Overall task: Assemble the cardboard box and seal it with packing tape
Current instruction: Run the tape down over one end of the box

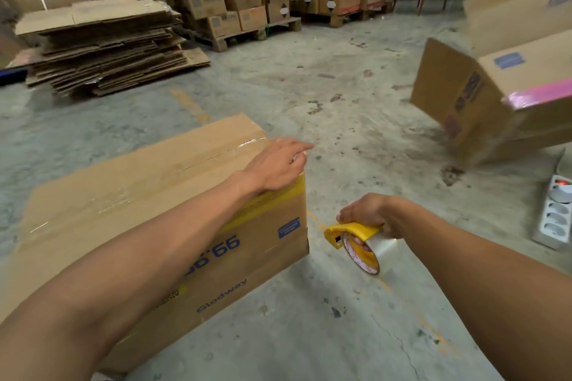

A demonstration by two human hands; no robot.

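L hand (278, 168) flat on taped box (148, 195), contents unseen; R hand (368, 216) w/ tape dispenser (356, 241).

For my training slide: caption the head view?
Left hand steadies taped box; right hand holds tape dispenser.

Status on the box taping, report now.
Left hand flat on box, top seam taped. Right hand grips tape dispenser, clear of the box. Nothing blocking.

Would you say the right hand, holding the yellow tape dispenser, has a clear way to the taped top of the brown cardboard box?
Probably yes: the right hand holds the yellow tape dispenser beside the brown cardboard box, with nothing between them; only the left hand rests on its top.
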